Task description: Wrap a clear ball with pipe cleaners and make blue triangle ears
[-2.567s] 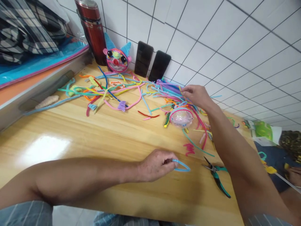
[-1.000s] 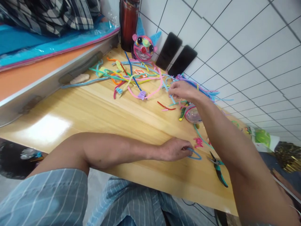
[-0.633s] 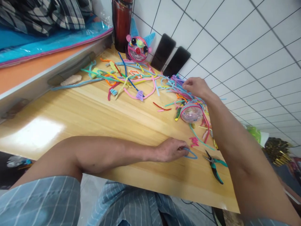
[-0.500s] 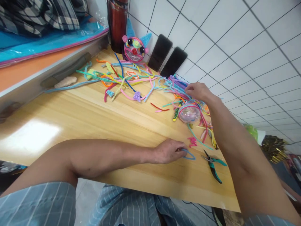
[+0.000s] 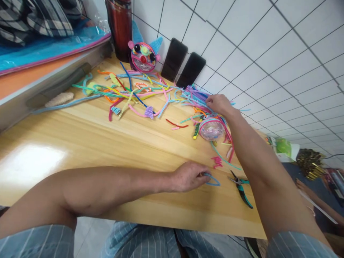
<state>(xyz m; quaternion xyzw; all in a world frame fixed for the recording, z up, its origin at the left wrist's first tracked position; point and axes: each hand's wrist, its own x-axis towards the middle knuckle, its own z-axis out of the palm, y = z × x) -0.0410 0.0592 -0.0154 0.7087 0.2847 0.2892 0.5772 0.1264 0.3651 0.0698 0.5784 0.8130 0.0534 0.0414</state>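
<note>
Near the front of the table, my left hand (image 5: 191, 176) is closed on a blue pipe cleaner (image 5: 214, 182), whose bent loop sticks out past the fingertips. My right hand (image 5: 219, 104) reaches to the pile of purple and light-blue pipe cleaners (image 5: 192, 94) by the wall. Its fingers are pinched among the strands; which strand they grip is hidden. Just below that hand lies a clear plastic ball (image 5: 211, 129) with a pink pipe-cleaner band. Pliers with teal and black handles (image 5: 243, 193) rest between my forearms, and a pink coiled pipe cleaner (image 5: 217, 162) lies above them.
More loose pipe cleaners (image 5: 134, 94) spread across the back left. A decorated face with blue ears (image 5: 144, 57) stands beside a red thermos (image 5: 120, 32). Two black phones (image 5: 174, 59) lean on the tiled wall. Another person's arm (image 5: 319, 202) shows at the far right.
The view has shifted slightly, so items on the table appear further left. Both hands keep nearly the same places and grips. A light-blue strand now shows beyond my right wrist.
</note>
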